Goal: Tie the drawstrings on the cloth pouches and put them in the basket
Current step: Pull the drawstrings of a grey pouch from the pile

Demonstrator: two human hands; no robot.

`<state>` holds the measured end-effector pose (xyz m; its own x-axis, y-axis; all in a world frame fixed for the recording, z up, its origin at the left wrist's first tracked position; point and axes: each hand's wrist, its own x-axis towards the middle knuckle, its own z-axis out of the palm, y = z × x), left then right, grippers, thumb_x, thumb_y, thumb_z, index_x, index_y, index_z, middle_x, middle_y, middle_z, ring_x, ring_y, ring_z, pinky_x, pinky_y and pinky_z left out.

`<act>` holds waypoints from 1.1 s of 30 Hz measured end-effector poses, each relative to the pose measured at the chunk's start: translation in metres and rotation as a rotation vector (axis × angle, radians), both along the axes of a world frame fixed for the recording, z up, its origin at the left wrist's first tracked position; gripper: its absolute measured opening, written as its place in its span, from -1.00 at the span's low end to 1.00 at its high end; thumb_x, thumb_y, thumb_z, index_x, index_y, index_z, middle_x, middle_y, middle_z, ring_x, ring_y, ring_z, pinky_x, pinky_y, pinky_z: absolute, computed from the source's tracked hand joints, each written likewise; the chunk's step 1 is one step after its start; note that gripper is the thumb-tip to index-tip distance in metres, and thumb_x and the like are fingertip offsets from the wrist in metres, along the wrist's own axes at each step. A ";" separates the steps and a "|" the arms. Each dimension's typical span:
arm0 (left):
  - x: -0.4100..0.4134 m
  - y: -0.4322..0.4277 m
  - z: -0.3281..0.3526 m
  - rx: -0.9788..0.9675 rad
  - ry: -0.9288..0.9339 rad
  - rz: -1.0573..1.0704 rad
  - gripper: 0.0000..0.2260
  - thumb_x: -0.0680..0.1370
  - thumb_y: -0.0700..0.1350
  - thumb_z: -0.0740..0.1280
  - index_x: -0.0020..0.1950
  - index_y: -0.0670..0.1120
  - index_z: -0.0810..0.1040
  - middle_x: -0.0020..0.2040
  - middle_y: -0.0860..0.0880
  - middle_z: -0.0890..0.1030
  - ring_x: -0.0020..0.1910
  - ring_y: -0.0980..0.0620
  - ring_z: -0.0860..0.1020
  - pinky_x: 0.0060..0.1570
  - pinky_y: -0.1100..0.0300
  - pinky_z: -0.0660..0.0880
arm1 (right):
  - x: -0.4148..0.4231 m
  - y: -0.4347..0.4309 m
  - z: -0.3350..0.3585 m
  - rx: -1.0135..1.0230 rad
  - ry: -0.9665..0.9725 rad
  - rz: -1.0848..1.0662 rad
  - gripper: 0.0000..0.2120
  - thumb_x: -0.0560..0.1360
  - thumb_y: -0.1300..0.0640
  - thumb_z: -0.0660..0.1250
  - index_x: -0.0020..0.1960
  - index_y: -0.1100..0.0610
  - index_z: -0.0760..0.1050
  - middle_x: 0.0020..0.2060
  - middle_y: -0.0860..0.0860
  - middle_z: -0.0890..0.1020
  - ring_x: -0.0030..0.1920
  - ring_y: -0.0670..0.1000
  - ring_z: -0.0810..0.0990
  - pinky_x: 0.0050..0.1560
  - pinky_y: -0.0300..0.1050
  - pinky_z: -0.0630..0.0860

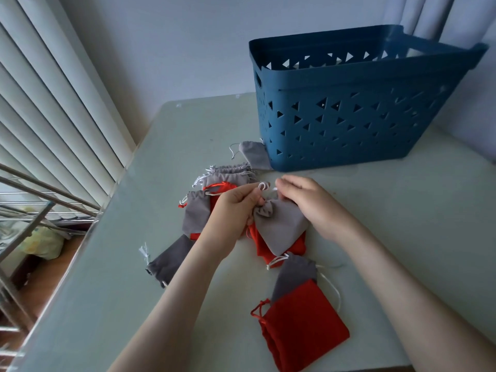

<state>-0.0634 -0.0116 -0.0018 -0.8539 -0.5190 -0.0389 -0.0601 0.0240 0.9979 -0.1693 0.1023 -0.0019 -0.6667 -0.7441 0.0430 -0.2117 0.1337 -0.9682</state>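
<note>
The left forearm reaches up from the lower edge, and the left hand (236,210) has its fingers curled, pinching the gathered neck of a light grey pouch (280,228) and a white drawstring loop (262,186) that stands just above the fingertips. The pouch's body lies below and between both hands' fingers, over red pouches (261,247) on the table (402,210). The right hand (308,204) lies palm down, fingers close together and bent over the pouch's neck. Whether they pinch the cord is hidden. The blue basket (308,84) stands beyond them, apart.
</note>
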 end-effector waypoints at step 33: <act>-0.001 0.005 0.006 0.012 0.111 0.026 -0.79 0.62 -0.23 0.18 -0.18 -0.24 0.47 -0.54 0.07 0.51 -0.60 0.21 0.37 -0.58 0.41 0.29 | 0.013 -0.009 -0.006 -0.103 0.483 -0.109 -0.83 0.48 0.26 0.38 0.03 0.16 0.45 -0.23 -0.06 0.61 -0.16 -0.21 0.52 -0.11 -0.49 0.34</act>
